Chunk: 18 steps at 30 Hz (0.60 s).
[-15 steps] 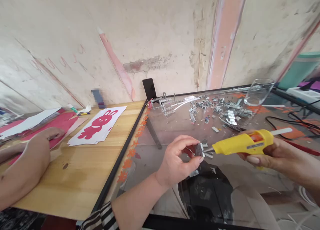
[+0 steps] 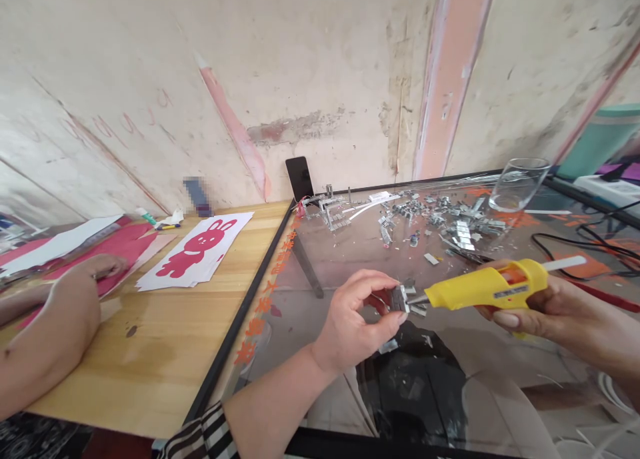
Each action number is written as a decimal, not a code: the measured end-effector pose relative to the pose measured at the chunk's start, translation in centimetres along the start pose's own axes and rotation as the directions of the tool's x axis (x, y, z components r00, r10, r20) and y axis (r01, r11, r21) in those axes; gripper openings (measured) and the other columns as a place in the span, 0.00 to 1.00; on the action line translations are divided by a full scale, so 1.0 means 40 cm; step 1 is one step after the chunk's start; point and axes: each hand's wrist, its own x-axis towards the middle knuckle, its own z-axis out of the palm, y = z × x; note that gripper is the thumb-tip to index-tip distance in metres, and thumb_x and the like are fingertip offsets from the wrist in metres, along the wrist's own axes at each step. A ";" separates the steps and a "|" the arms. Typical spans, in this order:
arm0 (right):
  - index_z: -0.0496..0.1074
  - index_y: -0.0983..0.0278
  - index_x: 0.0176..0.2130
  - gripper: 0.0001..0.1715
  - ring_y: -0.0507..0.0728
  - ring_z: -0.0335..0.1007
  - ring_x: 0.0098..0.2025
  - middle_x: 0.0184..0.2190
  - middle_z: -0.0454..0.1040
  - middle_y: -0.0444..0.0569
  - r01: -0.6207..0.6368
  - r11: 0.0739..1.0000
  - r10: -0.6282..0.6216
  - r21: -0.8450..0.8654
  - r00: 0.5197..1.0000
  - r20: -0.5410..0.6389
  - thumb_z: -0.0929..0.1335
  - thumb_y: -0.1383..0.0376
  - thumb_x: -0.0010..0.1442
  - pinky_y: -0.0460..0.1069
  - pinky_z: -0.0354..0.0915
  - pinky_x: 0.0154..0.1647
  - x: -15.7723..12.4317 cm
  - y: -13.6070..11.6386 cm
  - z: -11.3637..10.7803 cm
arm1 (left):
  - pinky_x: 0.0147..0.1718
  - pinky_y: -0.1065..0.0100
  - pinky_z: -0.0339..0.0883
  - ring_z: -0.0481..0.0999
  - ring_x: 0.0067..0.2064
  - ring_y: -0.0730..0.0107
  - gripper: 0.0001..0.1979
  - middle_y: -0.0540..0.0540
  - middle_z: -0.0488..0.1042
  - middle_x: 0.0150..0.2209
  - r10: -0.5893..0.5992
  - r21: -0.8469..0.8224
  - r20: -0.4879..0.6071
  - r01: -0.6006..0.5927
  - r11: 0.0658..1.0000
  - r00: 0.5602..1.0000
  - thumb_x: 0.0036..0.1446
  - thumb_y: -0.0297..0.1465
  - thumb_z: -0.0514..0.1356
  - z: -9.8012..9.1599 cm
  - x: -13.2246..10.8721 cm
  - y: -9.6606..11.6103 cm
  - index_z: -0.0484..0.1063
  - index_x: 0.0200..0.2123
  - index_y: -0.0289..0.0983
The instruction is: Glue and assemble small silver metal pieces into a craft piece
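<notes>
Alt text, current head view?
A right hand holds a yellow glue gun, its nozzle at a small silvery piece pinched in the left hand, over a glossy tabletop strewn with silvery scraps. Another person's arm is at frame left.

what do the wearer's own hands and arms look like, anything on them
The ungloved left hand has bare fingers and a bare wrist; further up, a fabric sleeve with black, off-white and greyish stripes ends well short of the wrist. The ungloved right hand shows no sleeve before the picture's edge cuts the arm off. No markings stand out on either.
</notes>
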 end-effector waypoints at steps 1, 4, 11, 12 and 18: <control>0.78 0.55 0.33 0.13 0.56 0.72 0.25 0.24 0.77 0.44 0.003 1.000 -0.003 0.004 1.000 0.010 0.75 0.59 0.43 0.45 0.70 0.23 0.000 -0.002 0.001 | 0.32 0.70 0.72 0.72 0.31 0.74 0.14 0.43 0.71 0.40 0.000 0.000 -0.002 0.000 1.000 1.000 0.47 0.24 0.64 0.000 0.001 0.000 0.73 0.40 0.34; 0.78 0.54 0.34 0.13 0.55 0.72 0.26 0.26 0.78 0.44 0.012 1.000 -0.012 0.014 0.999 0.031 0.75 0.59 0.44 0.44 0.70 0.23 -0.001 -0.007 0.004 | 0.32 0.70 0.72 0.72 0.32 0.73 0.14 0.42 0.71 0.40 0.003 -0.001 -0.006 -0.003 1.000 1.000 0.47 0.25 0.64 0.000 0.002 -0.003 0.73 0.40 0.34; 0.77 0.55 0.37 0.16 0.58 0.75 0.31 0.31 0.80 0.46 -0.012 1.000 0.012 -0.015 0.999 0.032 0.75 0.59 0.45 0.45 0.72 0.29 -0.002 0.006 -0.004 | 0.33 0.70 0.72 0.73 0.33 0.73 0.15 0.42 0.70 0.41 -0.002 -0.017 -0.006 0.002 1.000 1.000 0.48 0.24 0.64 0.000 0.001 -0.012 0.73 0.41 0.34; 0.77 0.55 0.37 0.16 0.58 0.75 0.32 0.31 0.81 0.46 -0.003 1.000 0.004 -0.019 0.999 0.035 0.75 0.59 0.45 0.45 0.72 0.30 -0.003 0.009 -0.005 | 0.33 0.70 0.72 0.73 0.33 0.73 0.15 0.42 0.70 0.41 -0.005 -0.017 -0.007 0.005 1.000 1.000 0.48 0.24 0.64 0.000 0.000 -0.012 0.73 0.41 0.34; 0.77 0.53 0.39 0.16 0.56 0.75 0.29 0.31 0.81 0.45 0.048 0.998 -0.046 -0.052 0.999 0.028 0.75 0.60 0.46 0.43 0.72 0.28 -0.002 0.014 -0.004 | 0.33 0.70 0.72 0.73 0.33 0.73 0.15 0.43 0.70 0.41 -0.011 -0.014 -0.013 0.011 1.000 1.000 0.47 0.24 0.64 0.000 -0.002 -0.010 0.73 0.41 0.34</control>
